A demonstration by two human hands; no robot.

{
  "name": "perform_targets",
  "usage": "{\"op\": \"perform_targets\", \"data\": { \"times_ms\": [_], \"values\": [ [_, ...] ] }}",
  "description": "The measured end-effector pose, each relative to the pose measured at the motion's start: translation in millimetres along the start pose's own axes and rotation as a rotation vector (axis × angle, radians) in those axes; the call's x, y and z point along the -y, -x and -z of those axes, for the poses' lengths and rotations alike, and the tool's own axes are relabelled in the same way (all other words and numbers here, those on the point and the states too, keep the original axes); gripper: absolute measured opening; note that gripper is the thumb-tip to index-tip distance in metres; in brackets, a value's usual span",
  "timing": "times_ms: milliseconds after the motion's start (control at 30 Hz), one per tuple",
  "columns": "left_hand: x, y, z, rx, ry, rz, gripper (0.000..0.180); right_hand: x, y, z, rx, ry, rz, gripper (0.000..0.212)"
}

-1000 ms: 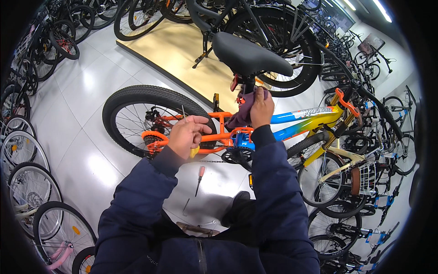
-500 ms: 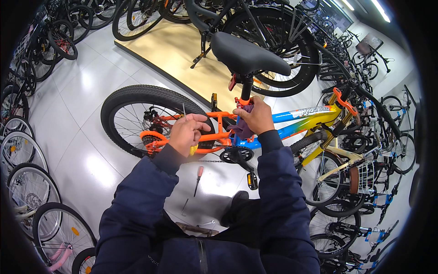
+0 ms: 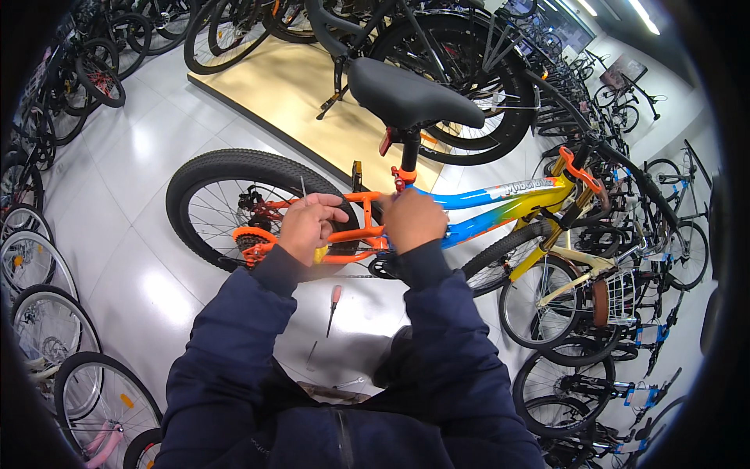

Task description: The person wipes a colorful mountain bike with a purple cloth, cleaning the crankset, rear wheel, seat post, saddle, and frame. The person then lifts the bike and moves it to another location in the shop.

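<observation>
A child's-style bicycle with an orange, blue and yellow frame (image 3: 469, 197) stands before me under a black saddle (image 3: 412, 94). Near its rear wheel (image 3: 178, 195), my left hand (image 3: 306, 227) is closed around a screwdriver; the yellow handle (image 3: 320, 254) shows below the palm and a thin metal shaft (image 3: 303, 186) pokes up above the fingers. My right hand (image 3: 416, 222) is closed at the frame below the orange seat clamp (image 3: 404, 176), back of the hand toward me. Its fingertips are hidden, as is the purple cloth it held just before.
On the floor lie a red-handled screwdriver (image 3: 334, 309), a thin metal rod (image 3: 312, 356) and a small wrench (image 3: 350, 383). Behind the bicycle, a black bike stands on a low wooden platform (image 3: 289, 102). Rows of bicycles line both sides, including a cream one with a white basket (image 3: 623, 297).
My right hand has shifted left along the frame and turned its back to me, covering the purple cloth. The left hand keeps the screwdriver. The whole view has shifted slightly.
</observation>
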State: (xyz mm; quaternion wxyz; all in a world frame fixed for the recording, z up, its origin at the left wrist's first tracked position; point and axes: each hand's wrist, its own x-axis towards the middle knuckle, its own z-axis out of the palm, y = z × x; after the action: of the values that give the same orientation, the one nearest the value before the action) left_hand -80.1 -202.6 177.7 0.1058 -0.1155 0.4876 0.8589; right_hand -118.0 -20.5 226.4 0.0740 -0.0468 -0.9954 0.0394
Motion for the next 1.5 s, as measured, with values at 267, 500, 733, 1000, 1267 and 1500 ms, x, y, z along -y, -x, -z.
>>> {"op": "perform_targets", "data": {
  "times_ms": [267,500,733,1000,1267,1500],
  "values": [
    [-3,1,6,-0.060,0.036,-0.032,0.025,-7,-2,11,-0.043,-0.653,0.255,0.034],
    [-62,-14,-22,0.062,-0.062,-0.343,0.045,-56,-115,44,0.250,-1.908,-0.008,0.036],
    [-110,-41,-72,0.150,-0.055,-0.326,0.030,-58,-134,32,0.382,-2.158,0.100,0.040],
    [-110,-34,-71,0.218,0.107,-0.328,0.023,-52,-126,39,0.363,-2.200,0.107,0.039],
    [-101,-41,-55,0.193,0.032,-0.436,0.033,-76,-127,27,0.376,-1.922,0.292,0.040],
    [-34,-20,-10,-0.031,-0.184,-0.167,0.042,-94,-80,-9,0.338,-1.124,0.146,0.033]
  ]
}}
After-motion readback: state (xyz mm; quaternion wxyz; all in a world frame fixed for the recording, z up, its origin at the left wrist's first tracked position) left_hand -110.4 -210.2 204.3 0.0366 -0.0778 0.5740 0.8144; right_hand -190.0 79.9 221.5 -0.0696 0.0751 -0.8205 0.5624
